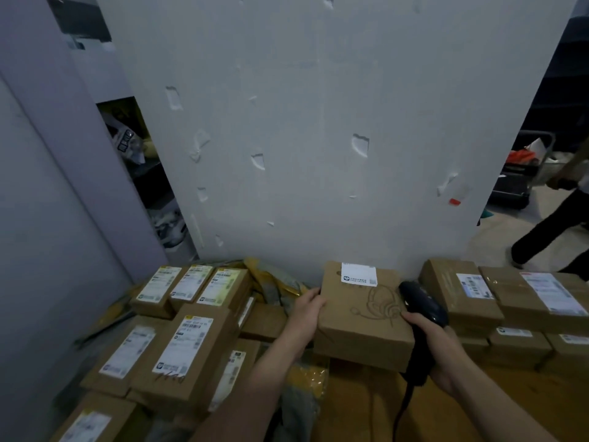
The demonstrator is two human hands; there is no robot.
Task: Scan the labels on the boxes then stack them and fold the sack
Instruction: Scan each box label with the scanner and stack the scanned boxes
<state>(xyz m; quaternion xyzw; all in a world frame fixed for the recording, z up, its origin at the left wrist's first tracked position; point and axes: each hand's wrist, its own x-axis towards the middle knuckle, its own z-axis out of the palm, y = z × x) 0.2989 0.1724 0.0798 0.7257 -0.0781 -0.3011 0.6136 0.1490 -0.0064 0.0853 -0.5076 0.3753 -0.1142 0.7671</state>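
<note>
We hold a brown box (360, 317) in front of a scuffed white wall (318, 122), our left hand (306, 309) curled round its left edge. A white label (358, 274) sits at the box's far edge, and a line drawing of a headset marks its top. At the box's right edge, our right hand (436, 349) is wrapped tight round the handle of a black scanner (420, 304), its head raised beside the box's far right corner, near the label. A crumpled yellow sack (271, 282) lies just left of the box and behind it, against the wall. Further left of the box, labelled boxes (185, 342) lie in a loose pile. To the right of the box stands a neater stack (478, 295), labels up. Well beyond the box on the right, past the wall's edge, a person (548, 224) in dark trousers strides by a cart (522, 173).
</note>
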